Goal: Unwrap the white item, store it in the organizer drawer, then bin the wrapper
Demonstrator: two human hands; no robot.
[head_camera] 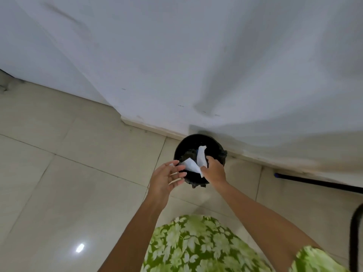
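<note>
A small round black bin (218, 142) with a dark liner stands on the floor against the wall. Over its mouth my right hand (215, 170) pinches a white paper wrapper (197, 160), which is bent into two strips, one pointing up and one pointing left. My left hand (167, 178) is just left of the bin with its fingers spread, and its fingertips are close to the wrapper's left end. I cannot tell whether they touch it. The white item and the organizer drawer are out of view.
The floor is pale glossy tile (64, 189), and a white wall (176, 65) with a low skirting runs behind the bin. A black rod with a blue tip (314, 182) lies along the wall at right. My green leaf-print clothing (196, 246) fills the bottom.
</note>
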